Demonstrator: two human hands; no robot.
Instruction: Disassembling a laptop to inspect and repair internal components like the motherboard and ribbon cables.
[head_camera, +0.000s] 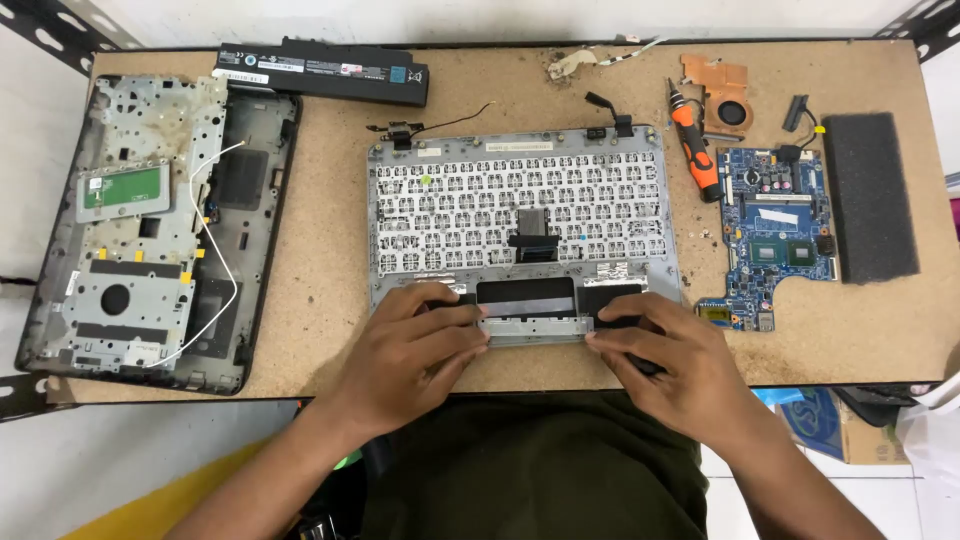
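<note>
Particleboard is serving as the worktop (300, 300), with a grey laptop palmrest panel (520, 215) lying face down at its middle, keyboard underside up. Both hands are pressing on the narrow metal touchpad bracket (535, 326) at the panel's near edge: the left hand (420, 350) is lying with fingers curled onto the bracket's left end, the right hand (665, 365) is pinching its right end, each grip closed lightly on the strip rather than wrapped around it. Judging from this, prying unevenly could be bending the thin bracket or snapping plastic clips beneath it, and the dark flat ribbon cable (532, 232) just behind could be tearing if the panel is shifting. Near the right edge a bare blue motherboard (775, 230) and an orange screwdriver (695, 150) are lying close together; a nudged elbow could be knocking them. At left, an opened laptop base (150, 230) and a black battery (320, 70) are sitting well apart
</note>
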